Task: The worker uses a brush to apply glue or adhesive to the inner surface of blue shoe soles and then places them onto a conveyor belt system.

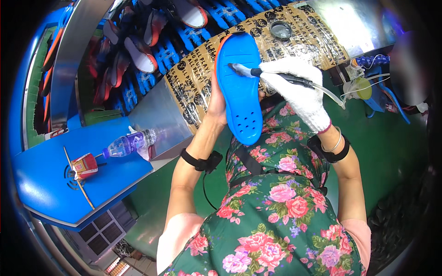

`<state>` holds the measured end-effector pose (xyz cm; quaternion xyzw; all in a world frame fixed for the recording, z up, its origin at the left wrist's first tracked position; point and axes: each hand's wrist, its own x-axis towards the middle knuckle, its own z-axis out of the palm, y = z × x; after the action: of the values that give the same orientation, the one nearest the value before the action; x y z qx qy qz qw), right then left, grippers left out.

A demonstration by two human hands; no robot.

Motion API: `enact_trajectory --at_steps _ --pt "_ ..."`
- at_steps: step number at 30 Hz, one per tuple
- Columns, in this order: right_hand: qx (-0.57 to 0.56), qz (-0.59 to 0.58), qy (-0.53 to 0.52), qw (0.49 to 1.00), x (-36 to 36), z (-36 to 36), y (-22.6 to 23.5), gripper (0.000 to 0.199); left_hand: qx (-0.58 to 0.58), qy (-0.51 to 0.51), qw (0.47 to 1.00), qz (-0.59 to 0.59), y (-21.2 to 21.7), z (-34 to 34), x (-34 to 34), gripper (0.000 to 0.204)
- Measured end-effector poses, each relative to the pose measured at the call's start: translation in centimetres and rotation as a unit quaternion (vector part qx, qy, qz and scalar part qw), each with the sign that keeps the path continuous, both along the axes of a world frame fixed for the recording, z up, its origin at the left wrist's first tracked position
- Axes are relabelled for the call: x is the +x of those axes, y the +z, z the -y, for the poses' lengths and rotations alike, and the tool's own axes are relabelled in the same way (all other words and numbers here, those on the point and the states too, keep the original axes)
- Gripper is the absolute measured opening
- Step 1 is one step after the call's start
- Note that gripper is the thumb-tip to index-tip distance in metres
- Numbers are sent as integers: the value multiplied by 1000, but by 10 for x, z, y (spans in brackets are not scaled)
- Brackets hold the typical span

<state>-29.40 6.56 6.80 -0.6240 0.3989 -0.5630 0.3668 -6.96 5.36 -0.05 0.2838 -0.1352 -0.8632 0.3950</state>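
Now, upper centre of the frame, the left hand (pixel 218 102) grips the blue sole (pixel 241 99) by its edges, fingers mostly hidden behind, seemingly leaving its face free. The white-gloved right hand (pixel 299 85) has fingers closed around the brush (pixel 242 70), apparently steadying its bristles there.

A clear plastic bottle with a purple cap (pixel 130 143) is seen near a small red box (pixel 85 166), which is placed beside a thin wooden stick (pixel 85 194) over a smooth blue desk (pixel 41 184). A green floor (pixel 391 138) is seen below.
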Motion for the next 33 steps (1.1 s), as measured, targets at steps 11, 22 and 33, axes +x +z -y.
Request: enact_trajectory --at_steps 11,22,33 --pt "38 45 132 989 -6 -9 3 21 -38 -78 996 -10 -18 -11 14 44" --pt "-127 -106 42 985 -9 -42 29 24 -8 42 986 -163 36 -28 -22 89" --pt "-146 -114 12 983 -12 -38 53 20 -85 54 969 -225 30 -36 -41 104"
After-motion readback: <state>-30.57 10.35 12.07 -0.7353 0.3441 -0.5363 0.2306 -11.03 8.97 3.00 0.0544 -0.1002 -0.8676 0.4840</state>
